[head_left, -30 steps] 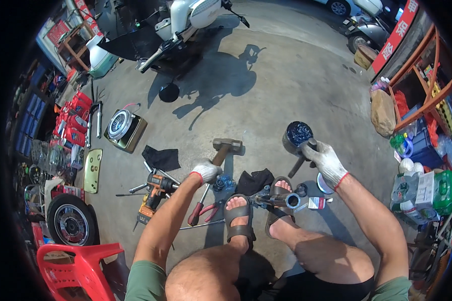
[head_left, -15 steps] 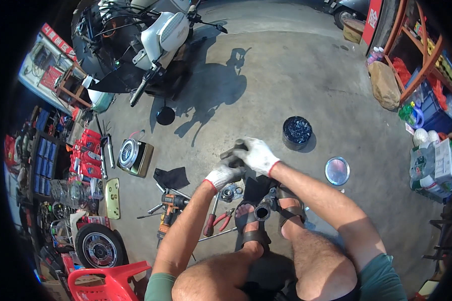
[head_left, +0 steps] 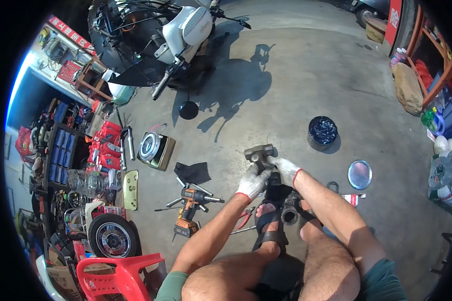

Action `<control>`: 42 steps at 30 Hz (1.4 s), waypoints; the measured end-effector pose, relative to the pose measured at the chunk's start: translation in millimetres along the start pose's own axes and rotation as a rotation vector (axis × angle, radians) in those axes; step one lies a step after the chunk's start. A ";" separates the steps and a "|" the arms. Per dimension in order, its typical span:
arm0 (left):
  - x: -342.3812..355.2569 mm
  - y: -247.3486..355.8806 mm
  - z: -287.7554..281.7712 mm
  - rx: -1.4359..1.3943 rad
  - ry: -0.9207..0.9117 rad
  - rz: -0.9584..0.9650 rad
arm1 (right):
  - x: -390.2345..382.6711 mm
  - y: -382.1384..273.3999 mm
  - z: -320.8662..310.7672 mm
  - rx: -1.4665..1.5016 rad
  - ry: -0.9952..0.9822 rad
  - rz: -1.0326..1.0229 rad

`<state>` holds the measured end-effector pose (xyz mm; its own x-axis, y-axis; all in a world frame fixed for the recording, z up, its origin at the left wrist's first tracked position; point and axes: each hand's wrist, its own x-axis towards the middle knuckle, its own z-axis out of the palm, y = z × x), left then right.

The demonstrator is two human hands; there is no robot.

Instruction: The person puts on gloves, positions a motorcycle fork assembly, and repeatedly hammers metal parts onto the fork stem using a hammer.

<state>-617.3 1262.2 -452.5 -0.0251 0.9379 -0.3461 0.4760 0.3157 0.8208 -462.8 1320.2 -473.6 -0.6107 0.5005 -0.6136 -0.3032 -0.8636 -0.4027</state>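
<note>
My left hand (head_left: 252, 181), in a white glove with a red cuff, is closed round the handle of a hammer (head_left: 259, 152) with a heavy, blocky metal head. The head points away from me, above the floor. My right hand (head_left: 286, 171), gloved the same way, is curled beside the hammer head, over a dark part whose kind I cannot make out. Nearer me, a metal tube (head_left: 289, 215) stands between my sandalled feet, its open end up. Red-handled pliers (head_left: 246, 216) lie left of my feet, partly hidden by my left arm.
An orange and black power driver (head_left: 187, 210) and a black cloth (head_left: 192, 173) lie at left. A tub of dark grease (head_left: 322, 133) and a round metal lid (head_left: 360, 174) sit at right. A white scooter (head_left: 186, 32) stands ahead. A wheel (head_left: 113, 236) and red chair (head_left: 120, 273) are near left.
The scene has shifted rightward with my head. My hands have moved apart slightly and nearer my feet; the hammer head, earlier mostly covered by my gloves, now shows plainly.
</note>
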 end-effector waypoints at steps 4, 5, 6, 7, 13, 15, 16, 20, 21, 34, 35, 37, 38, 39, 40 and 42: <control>-12.5 21.7 -0.4 -0.050 -0.113 0.037 | 2.2 -1.2 -6.0 -0.186 0.022 -0.043; -14.0 23.5 -2.5 -0.046 -0.117 0.056 | 6.3 1.5 -8.2 -0.135 -0.048 -0.038; -15.7 25.3 -4.9 -0.042 -0.122 0.076 | 9.6 4.1 -8.4 -0.084 -0.117 -0.032; -17.1 24.0 -8.2 -0.040 -0.112 0.075 | 8.0 3.1 -2.8 -0.088 -0.126 -0.029; -40.1 31.4 -20.7 -0.895 0.164 -0.045 | 15.1 5.5 -5.9 -0.146 -0.062 -0.091; -40.8 40.0 -22.1 -1.014 0.184 0.005 | 28.8 -0.5 -43.9 -0.249 -0.124 0.092; -42.2 39.8 -29.2 -1.048 0.190 0.011 | 35.0 -0.4 -50.8 -0.298 -0.147 0.123; -40.4 33.1 -30.1 -0.990 0.249 -0.051 | 13.2 -10.5 -76.9 -0.829 0.198 -0.161; -50.4 15.0 -59.6 -0.936 0.299 -0.032 | -25.5 -15.4 -14.4 -0.692 0.103 -0.193; -31.0 27.2 -7.6 -0.440 0.111 0.057 | -381.0 72.2 -107.1 -0.483 0.499 -0.282; -32.6 36.5 -15.9 -0.408 0.080 0.113 | -397.2 89.0 -115.1 -0.491 0.538 -0.191; -30.8 46.4 -15.0 -0.397 -0.034 0.162 | -419.3 130.9 -120.6 -0.356 0.637 -0.142; -32.4 57.0 -9.7 -0.431 -0.074 0.158 | -423.1 160.5 -133.0 -0.301 0.669 -0.227; -30.8 60.2 -5.6 -0.411 -0.110 0.175 | -426.0 184.5 -142.1 -0.268 0.684 -0.229; -28.2 62.7 0.4 -0.401 -0.151 0.190 | -431.7 205.7 -148.2 -0.237 0.708 -0.229; -24.8 70.1 9.4 -0.388 -0.262 0.207 | -436.5 250.5 -164.7 -0.145 0.677 -0.239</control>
<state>-575.0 1259.7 -390.7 0.2799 0.9346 -0.2193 0.0848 0.2035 0.9754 -151.7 895.3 -418.5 0.0600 0.6421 -0.7643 -0.2429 -0.7333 -0.6351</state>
